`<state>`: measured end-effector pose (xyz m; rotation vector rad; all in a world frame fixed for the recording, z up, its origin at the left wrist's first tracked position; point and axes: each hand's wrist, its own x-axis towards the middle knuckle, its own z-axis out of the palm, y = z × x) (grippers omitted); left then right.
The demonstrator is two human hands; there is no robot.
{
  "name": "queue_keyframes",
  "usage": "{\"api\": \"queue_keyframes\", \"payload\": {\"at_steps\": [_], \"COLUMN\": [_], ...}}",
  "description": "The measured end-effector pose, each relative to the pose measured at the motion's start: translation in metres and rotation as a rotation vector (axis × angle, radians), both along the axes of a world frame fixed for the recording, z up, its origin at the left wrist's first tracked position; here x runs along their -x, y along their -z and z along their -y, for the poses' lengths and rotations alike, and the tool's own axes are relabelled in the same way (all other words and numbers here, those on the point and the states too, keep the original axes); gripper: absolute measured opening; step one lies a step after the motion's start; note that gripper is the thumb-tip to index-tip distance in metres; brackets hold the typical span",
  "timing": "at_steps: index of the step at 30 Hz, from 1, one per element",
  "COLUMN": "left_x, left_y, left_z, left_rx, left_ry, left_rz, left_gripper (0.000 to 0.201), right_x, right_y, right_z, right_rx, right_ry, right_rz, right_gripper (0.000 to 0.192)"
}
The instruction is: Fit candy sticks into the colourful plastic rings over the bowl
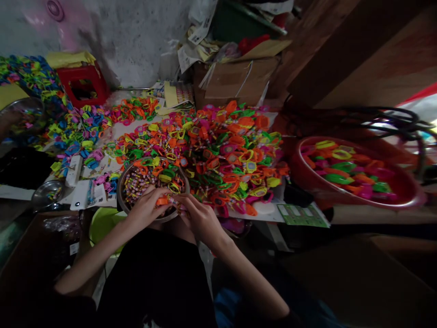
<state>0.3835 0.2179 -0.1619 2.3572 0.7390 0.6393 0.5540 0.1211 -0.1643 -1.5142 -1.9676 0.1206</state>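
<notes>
Over the front of a round metal bowl [122, 200], my two hands meet. My left hand [147, 210] pinches an orange plastic toy watch [163, 200]. Fingers of my right hand [200, 217] are closed at the other end of it, by a small wrapped candy-like piece; the exact grip is too small and dim to make out. Small striped, wrapped pieces [134, 182] fill the bowl's left part, and several toy watches lie at its back and right. Just behind the bowl spreads a big heap of orange, green, pink and yellow toy watches [235, 155].
A red basin [403, 200] of toy watches stands at the right, beneath black cables [385, 120]. Behind the heap is a cardboard box [235, 82]. Leftward are a red stool [82, 86], a power strip [73, 171], a small metal bowl [39, 198] and more coloured plastic pieces [73, 130].
</notes>
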Motion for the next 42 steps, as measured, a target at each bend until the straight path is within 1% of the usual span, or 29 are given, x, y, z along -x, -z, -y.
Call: {"api": "queue_keyframes", "payload": {"at_steps": [4, 9, 11, 13, 17, 20, 23, 26, 28, 31, 34, 37, 40, 42], "left_x": [0.000, -0.001, -0.001, 0.000, 0.004, 0.005, 0.005, 0.004, 0.004, 0.003, 0.004, 0.004, 0.005, 0.007], "left_y": [-0.003, -0.006, -0.008, -0.009, -0.006, -0.002, 0.002, 0.005, 0.007, 0.011, 0.014, 0.016, 0.016, 0.016], "left_z": [0.002, 0.002, 0.002, 0.002, 0.003, 0.003, 0.003, 0.002, 0.002, 0.005, 0.006, 0.004, 0.001, 0.001], "left_rx": [-0.038, -0.069, -0.106, -0.171, -0.327, -0.383, -0.364, -0.332, -0.315, -0.285, -0.260, -0.297, -0.430, -0.476], "left_ry": [0.028, 0.059, 0.085, 0.111, 0.127, 0.141, 0.169, 0.207, 0.234, 0.262, 0.265, 0.261, 0.259, 0.270], "left_rz": [-0.025, -0.033, -0.037, -0.050, -0.110, -0.153, -0.188, -0.210, -0.208, -0.186, -0.191, -0.236, -0.271, -0.273], "left_gripper": [0.024, 0.024, 0.023, 0.022, 0.018, 0.016, 0.015, 0.013, 0.011, 0.015, 0.014, 0.015, 0.019, 0.022], "right_x": [0.000, -0.001, 0.000, 0.001, 0.000, -0.004, -0.008, -0.012, -0.014, -0.017, -0.019, -0.016, -0.011, -0.008], "right_y": [0.000, 0.000, -0.001, -0.002, -0.004, -0.004, -0.002, 0.002, 0.004, 0.007, 0.012, 0.021, 0.031, 0.033], "right_z": [0.001, 0.001, 0.001, 0.002, 0.001, 0.000, -0.002, -0.003, -0.002, -0.001, 0.000, 0.001, 0.002, 0.002], "right_rx": [-0.068, -0.111, -0.141, -0.137, 0.022, 0.126, 0.196, 0.253, 0.280, 0.315, 0.333, 0.337, 0.357, 0.394], "right_ry": [-0.007, 0.012, 0.008, -0.003, -0.035, -0.087, -0.127, -0.156, -0.182, -0.235, -0.275, -0.235, -0.100, -0.040], "right_rz": [0.090, 0.123, 0.142, 0.159, 0.166, 0.143, 0.107, 0.066, 0.034, -0.018, -0.055, -0.069, -0.025, 0.041], "right_gripper": [0.039, 0.037, 0.035, 0.035, 0.033, 0.026, 0.023, 0.023, 0.023, 0.020, 0.017, 0.013, 0.009, 0.007]}}
